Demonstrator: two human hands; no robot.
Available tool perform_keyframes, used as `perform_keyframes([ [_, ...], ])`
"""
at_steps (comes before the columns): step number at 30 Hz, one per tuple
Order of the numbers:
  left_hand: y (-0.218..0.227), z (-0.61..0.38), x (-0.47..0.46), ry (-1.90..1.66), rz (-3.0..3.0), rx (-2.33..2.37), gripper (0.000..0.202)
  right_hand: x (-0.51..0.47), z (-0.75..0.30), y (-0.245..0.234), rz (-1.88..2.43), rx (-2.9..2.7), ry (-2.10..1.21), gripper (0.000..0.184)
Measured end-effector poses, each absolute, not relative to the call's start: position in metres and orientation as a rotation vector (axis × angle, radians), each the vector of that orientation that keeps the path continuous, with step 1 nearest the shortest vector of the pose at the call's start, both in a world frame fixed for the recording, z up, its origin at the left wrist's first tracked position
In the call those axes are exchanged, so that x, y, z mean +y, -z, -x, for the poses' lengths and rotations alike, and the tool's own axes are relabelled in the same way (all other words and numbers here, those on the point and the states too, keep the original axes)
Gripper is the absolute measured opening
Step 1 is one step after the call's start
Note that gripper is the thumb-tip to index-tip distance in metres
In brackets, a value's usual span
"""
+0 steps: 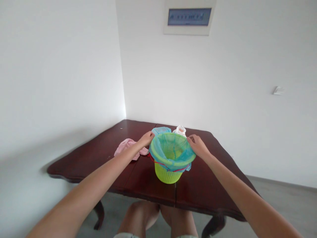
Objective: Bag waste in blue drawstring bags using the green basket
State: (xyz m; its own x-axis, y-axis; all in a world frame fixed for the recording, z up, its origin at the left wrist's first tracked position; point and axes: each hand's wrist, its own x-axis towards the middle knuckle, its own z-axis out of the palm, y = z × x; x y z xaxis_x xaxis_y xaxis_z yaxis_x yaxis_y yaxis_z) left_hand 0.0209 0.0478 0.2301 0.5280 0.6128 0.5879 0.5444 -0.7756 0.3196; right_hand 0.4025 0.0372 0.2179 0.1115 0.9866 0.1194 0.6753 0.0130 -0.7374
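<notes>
A lime-green plastic basket (167,175) stands near the front middle of a dark wooden table (116,155). A thin blue bag (170,150) with a red drawstring lines the basket and folds over its rim. My left hand (146,138) pinches the bag at the rim's far left side. My right hand (197,144) grips the bag at the rim's right side. Both arms reach forward from the bottom of the view.
A pink bag or cloth (126,147) lies on the table left of the basket. A crumpled white bag (180,130) and another blue one (160,130) lie behind it. White walls enclose the table's corner; a panel (189,17) hangs above.
</notes>
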Motion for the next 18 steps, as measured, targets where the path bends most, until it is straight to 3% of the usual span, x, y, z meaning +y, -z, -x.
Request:
perform_keyframes([
  [3,-0.246,-0.055,0.057,-1.122,-2.561,1.127,0.047,0.023,-0.397,-0.223,1.517,-1.878,-0.332,0.034],
  [8,-0.254,-0.098,0.045,-0.120,-2.630,0.959,0.051,0.016,-0.387,-0.218,1.373,-2.449,-0.218,0.035],
  [10,-0.250,-0.099,0.038,0.011,-2.637,0.969,0.060,0.019,-0.386,-0.214,1.416,-2.496,-0.263,0.041],
  [14,-0.228,-0.077,0.036,-0.302,-2.833,0.728,0.076,0.022,-0.388,-0.211,1.447,-2.470,-0.273,0.042],
  [18,-0.192,-0.057,0.038,-0.857,-2.996,0.592,0.070,0.018,-0.393,-0.202,1.337,-2.354,-0.273,0.052],
])
